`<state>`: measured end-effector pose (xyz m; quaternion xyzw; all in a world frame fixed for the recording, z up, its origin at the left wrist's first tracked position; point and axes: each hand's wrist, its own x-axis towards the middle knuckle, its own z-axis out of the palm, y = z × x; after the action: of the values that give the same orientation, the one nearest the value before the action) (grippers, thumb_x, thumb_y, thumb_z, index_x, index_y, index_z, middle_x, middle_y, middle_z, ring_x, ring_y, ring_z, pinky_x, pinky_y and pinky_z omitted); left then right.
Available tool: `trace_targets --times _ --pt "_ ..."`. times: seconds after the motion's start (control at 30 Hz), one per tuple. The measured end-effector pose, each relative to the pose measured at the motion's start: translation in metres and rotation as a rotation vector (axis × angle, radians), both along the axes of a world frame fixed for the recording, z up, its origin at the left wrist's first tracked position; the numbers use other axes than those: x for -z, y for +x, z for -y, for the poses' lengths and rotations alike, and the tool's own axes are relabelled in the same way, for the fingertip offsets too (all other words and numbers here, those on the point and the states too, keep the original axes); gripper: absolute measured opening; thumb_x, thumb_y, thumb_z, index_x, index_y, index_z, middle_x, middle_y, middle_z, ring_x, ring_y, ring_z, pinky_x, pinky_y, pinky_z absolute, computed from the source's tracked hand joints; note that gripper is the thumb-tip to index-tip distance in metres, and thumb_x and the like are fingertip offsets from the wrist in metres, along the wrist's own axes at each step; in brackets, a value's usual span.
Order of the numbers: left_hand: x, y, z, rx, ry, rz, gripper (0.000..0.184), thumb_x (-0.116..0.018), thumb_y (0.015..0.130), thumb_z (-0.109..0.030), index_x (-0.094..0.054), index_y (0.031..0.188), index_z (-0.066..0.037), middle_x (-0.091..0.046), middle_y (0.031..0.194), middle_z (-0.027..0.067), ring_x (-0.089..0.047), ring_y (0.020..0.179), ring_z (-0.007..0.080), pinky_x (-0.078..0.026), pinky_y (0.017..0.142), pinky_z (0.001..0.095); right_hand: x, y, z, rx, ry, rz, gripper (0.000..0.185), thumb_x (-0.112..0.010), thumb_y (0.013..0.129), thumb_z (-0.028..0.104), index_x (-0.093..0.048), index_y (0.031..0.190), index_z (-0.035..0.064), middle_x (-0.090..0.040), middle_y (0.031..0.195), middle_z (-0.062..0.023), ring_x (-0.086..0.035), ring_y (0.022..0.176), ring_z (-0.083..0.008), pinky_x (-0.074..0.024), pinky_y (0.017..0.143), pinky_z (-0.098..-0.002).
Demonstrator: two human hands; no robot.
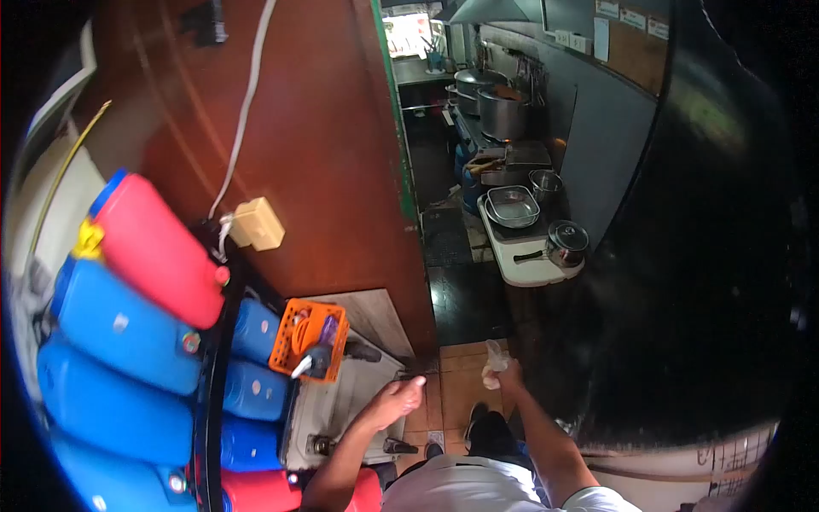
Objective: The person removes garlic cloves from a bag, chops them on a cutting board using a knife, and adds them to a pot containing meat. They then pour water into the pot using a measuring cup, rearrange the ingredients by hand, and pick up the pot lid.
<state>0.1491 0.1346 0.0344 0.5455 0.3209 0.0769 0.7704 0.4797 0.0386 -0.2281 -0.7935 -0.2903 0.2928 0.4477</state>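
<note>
My right hand (510, 375) is closed around a small clear plastic bag (495, 357), which has something pale in its lower part that I cannot make out. Held out in front of my body, my left hand (401, 403) has its fingers curled in, and nothing shows in it. Nearest to that hand on the left is an orange plastic basket (280, 352), with a dark bottle with a white pump (314, 363) and other small items inside. Below both hands are my feet on the tiled floor (461, 375).
Blue jerrycans (119, 392) and a red jerrycan (158, 247) fill a black rack (213, 375) at left. Beyond the doorway, a white table (537, 271) holds a lidded saucepan (566, 243) and metal trays (512, 205). Large pots (501, 113) stand farther back. A dark wall (708, 299) borders the right.
</note>
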Motion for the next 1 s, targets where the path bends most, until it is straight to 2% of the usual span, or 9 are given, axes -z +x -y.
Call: trace_targets --times 0.13,0.27,0.3,0.4,0.47,0.67,0.73,0.87,1.0 --pt "0.039 0.080 -0.054 0.159 -0.168 0.096 0.048 -0.047 0.106 -0.048 -0.041 0.071 -0.016 -0.034 0.066 -0.0077 -0.029 0.057 0.0061 -0.025 0.052 0.0239 -0.011 0.045 -0.056 -0.061 -0.095 -0.044 0.053 -0.092 0.062 0.024 -0.070 0.104 0.0019 -0.072 0.102 -0.0196 -0.071 0.096 -0.0331 -0.0553 0.080 -0.0442" --pt "0.077 0.178 -0.131 0.124 -0.280 0.036 0.046 -0.046 0.106 -0.049 -0.044 0.073 -0.017 -0.033 0.067 -0.0076 -0.029 0.057 0.0062 -0.024 0.051 0.0243 0.031 0.123 -0.170 -0.236 -0.110 0.148 0.032 -0.083 0.070 0.017 -0.071 0.095 0.0011 -0.072 0.092 -0.0179 -0.072 0.086 -0.0327 -0.0571 0.074 -0.0439" --pt "0.087 0.206 -0.153 0.117 -0.301 0.035 0.046 -0.046 0.106 -0.049 -0.045 0.073 -0.017 -0.033 0.067 -0.0078 -0.029 0.057 0.0060 -0.024 0.051 0.0240 0.034 0.139 -0.199 -0.265 -0.215 0.231 0.068 -0.095 0.058 0.031 -0.065 0.113 0.0029 -0.067 0.105 -0.0213 -0.068 0.099 -0.0395 -0.0544 0.084 -0.0478" --pt "0.107 0.291 -0.221 -0.002 -0.437 0.012 0.045 -0.046 0.106 -0.048 -0.046 0.073 -0.017 -0.033 0.066 -0.0086 -0.028 0.056 0.0046 -0.022 0.050 0.0222 0.050 0.186 -0.272 -0.501 -0.123 0.377 0.054 -0.090 0.063 0.028 -0.069 0.106 0.0027 -0.066 0.103 -0.0224 -0.065 0.098 -0.0411 -0.0519 0.085 -0.0492" --pt "0.095 0.337 -0.260 -0.122 -0.422 0.046 0.046 -0.045 0.106 -0.045 -0.043 0.070 -0.018 -0.030 0.063 -0.0089 -0.025 0.053 0.0055 -0.020 0.048 0.0242 -0.006 0.220 -0.315 -0.821 -0.204 0.191 0.056 -0.086 0.064 0.033 -0.068 0.109 0.0047 -0.066 0.101 -0.0210 -0.061 0.105 -0.0414 -0.0475 0.090 -0.0517" --pt "-0.005 0.399 -0.379 -0.437 -0.189 0.096 0.049 -0.047 0.106 -0.043 -0.042 0.065 -0.016 -0.034 0.062 -0.0078 -0.030 0.055 0.0067 -0.025 0.050 0.0256 -0.005 0.290 -0.403 -0.963 -0.014 0.220 0.060 -0.088 0.064 0.024 -0.064 0.115 0.0041 -0.062 0.111 -0.0193 -0.057 0.107 -0.0408 -0.0454 0.094 -0.0483" --pt "-0.011 0.404 -0.405 -0.592 -0.098 0.065 0.051 -0.046 0.107 -0.044 -0.041 0.064 -0.015 -0.033 0.061 -0.0069 -0.030 0.054 0.0077 -0.025 0.050 0.0268 -0.009 0.307 -0.434 -1.007 0.081 0.244 0.058 -0.088 0.065 0.029 -0.066 0.112 0.0036 -0.063 0.107 -0.0202 -0.058 0.104 -0.0407 -0.0460 0.090 -0.0486" --pt "-0.006 0.399 -0.444 -0.791 -0.115 0.108 0.052 -0.045 0.107 -0.046 -0.040 0.065 -0.016 -0.035 0.059 -0.0064 -0.029 0.051 0.0076 -0.024 0.047 0.0269 -0.080 0.332 -0.488 -1.029 0.123 0.299 0.048 -0.082 0.072 0.019 -0.065 0.114 0.0023 -0.063 0.111 -0.0201 -0.058 0.107 -0.0395 -0.0462 0.093 -0.0463" --pt "-0.014 0.387 -0.503 -1.023 -0.145 0.313 0.049 -0.046 0.106 -0.044 -0.038 0.067 -0.017 -0.034 0.058 -0.0053 -0.027 0.049 0.0066 -0.022 0.045 0.0243 -0.064 0.368 -0.555 -0.972 -0.019 0.205 0.048 -0.085 0.074 0.025 -0.066 0.113 0.0032 -0.063 0.109 -0.0176 -0.059 0.106 -0.0356 -0.0465 0.093 -0.0433"
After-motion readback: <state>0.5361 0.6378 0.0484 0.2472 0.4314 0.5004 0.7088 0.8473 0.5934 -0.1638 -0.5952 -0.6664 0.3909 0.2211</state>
